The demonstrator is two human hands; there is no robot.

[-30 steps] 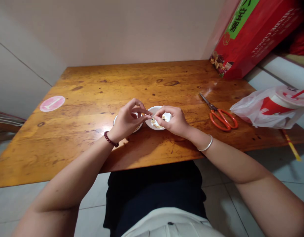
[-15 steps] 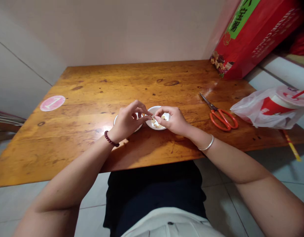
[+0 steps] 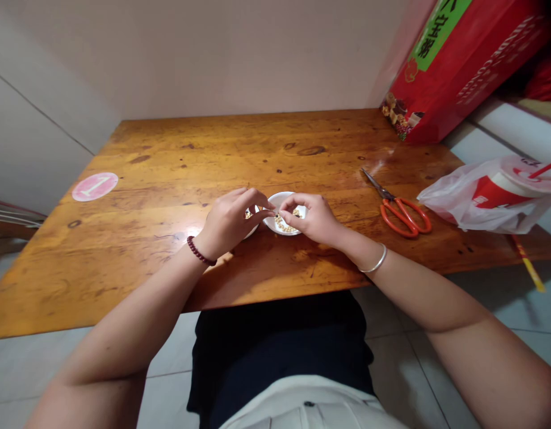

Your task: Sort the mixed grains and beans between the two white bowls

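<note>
Two white bowls stand side by side near the front of the table. Over the right-hand bowl, my left hand and my right hand meet with their fingertips pinched close together. Whatever lies between the fingertips is too small to name. Several pale round beans lie in that bowl. The left-hand bowl is mostly covered by my left hand, with a few beans showing between thumb and fingers.
Orange-handled scissors lie on the wooden table to the right. Beyond them are a bagged drink cup with a red straw and a large red box. A pink number sticker is at the left.
My left hand's fingers have folded in a little, their tips staying near my right fingertips. The right hand has hardly moved, and the bowls stand where they were.
</note>
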